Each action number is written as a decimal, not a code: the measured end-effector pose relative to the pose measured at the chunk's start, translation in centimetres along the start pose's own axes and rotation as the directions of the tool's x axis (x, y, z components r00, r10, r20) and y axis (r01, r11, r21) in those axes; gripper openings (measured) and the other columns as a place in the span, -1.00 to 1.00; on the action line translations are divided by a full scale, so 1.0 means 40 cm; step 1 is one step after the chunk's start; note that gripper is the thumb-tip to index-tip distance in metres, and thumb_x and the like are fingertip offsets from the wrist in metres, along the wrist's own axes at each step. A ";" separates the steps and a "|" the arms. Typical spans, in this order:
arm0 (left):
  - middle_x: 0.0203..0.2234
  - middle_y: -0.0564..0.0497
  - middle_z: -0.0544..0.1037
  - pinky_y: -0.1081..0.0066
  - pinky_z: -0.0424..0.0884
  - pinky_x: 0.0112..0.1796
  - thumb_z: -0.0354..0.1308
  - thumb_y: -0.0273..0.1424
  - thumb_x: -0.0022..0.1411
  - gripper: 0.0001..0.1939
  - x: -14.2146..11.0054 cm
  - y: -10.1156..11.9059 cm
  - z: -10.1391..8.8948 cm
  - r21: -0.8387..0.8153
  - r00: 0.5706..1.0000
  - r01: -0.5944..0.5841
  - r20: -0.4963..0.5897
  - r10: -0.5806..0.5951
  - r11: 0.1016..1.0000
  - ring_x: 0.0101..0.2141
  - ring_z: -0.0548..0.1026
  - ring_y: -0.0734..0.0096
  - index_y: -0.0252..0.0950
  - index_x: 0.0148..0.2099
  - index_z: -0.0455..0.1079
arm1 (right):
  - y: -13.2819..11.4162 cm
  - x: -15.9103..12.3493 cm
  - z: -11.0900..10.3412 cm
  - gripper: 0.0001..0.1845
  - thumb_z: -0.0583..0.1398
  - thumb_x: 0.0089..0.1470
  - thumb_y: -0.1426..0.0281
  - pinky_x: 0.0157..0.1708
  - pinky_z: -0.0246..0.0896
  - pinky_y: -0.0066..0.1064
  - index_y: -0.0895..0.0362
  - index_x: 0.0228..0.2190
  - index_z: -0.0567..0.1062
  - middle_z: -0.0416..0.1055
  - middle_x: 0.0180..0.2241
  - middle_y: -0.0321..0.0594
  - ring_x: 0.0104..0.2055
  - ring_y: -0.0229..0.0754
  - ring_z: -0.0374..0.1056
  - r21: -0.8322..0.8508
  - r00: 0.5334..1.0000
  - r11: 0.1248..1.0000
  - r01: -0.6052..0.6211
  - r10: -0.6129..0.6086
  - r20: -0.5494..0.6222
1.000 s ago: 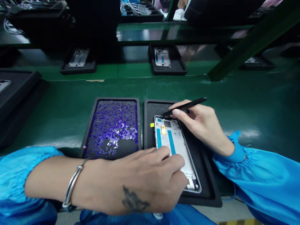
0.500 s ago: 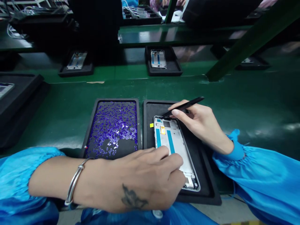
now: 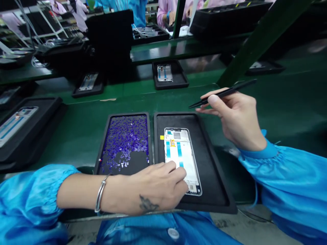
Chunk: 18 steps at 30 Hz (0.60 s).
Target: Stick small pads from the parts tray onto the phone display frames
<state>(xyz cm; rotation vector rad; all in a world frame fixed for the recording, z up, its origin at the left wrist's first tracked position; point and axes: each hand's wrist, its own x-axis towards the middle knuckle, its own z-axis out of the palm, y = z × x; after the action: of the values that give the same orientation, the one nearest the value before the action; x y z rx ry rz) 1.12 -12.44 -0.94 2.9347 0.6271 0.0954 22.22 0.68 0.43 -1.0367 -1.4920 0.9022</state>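
My right hand [image 3: 238,117] is closed around black tweezers [image 3: 222,94], which point left in the air beyond the far right corner of a black tray [image 3: 213,194]. Their tips are apart from everything, and I make out nothing between them. In that tray lies a silver phone frame [image 3: 190,165] with blue strips, a small orange-edged part [image 3: 173,143] and a yellow tab [image 3: 162,137] at its left edge. Curled over the frame's lower left part is my left hand [image 3: 158,190], its fingertips hidden. Beside it a second black tray [image 3: 150,136] holds many tiny purple-edged pieces [image 3: 127,136].
Across the green bench [image 3: 84,122], further phone frames lie in black trays, one at centre [image 3: 165,72] and one at far left [image 3: 19,124]. A green post [image 3: 230,73] slants up at right. Co-workers in pink [image 3: 166,12] and blue sit beyond.
My right hand has lifted the tweezers from the phone frame's top edge and moved right and away. The left hand remains on the frame. The camera view has tilted up.
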 end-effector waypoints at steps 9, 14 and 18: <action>-0.35 -0.01 0.35 0.33 0.23 -0.42 0.01 -0.19 0.39 -0.75 -0.046 0.048 0.015 0.182 1.000 0.022 -0.020 -0.019 0.983 -0.35 0.29 0.35 -0.28 -0.22 0.22 | -0.038 0.021 -0.046 -0.73 0.28 0.03 0.28 -0.29 0.52 -0.36 0.25 -0.32 0.52 0.39 -0.37 -0.16 -0.34 -0.28 0.42 0.109 0.972 0.984 0.144 -0.120 -0.204; -0.36 -0.01 0.34 0.38 0.20 -0.53 -0.03 -0.53 0.35 -0.96 -0.052 0.074 0.000 0.226 0.999 0.033 0.023 -0.039 0.974 -0.35 0.30 0.35 -0.33 -0.20 0.20 | -0.064 0.019 -0.062 -0.74 0.30 0.00 0.28 -0.29 0.54 -0.33 0.26 -0.36 0.51 0.39 -0.33 -0.18 -0.33 -0.30 0.39 0.156 0.953 0.967 0.204 -0.159 -0.260; -0.34 -0.02 0.34 0.38 0.23 -0.56 -0.06 -0.53 0.37 -0.95 -0.040 0.063 -0.040 0.241 0.996 0.041 0.072 -0.060 0.970 -0.34 0.31 0.33 -0.34 -0.19 0.20 | -0.072 0.025 -0.079 -0.75 0.30 -0.02 0.30 -0.32 0.53 -0.34 0.27 -0.37 0.50 0.38 -0.36 -0.18 -0.34 -0.31 0.37 0.173 0.938 0.959 0.224 -0.164 -0.305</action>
<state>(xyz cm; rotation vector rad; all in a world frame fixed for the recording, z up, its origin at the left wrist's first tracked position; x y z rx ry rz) 0.53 -15.16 0.96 3.1302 0.7495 -0.1086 24.88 0.67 3.93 -0.8131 -1.2050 0.7126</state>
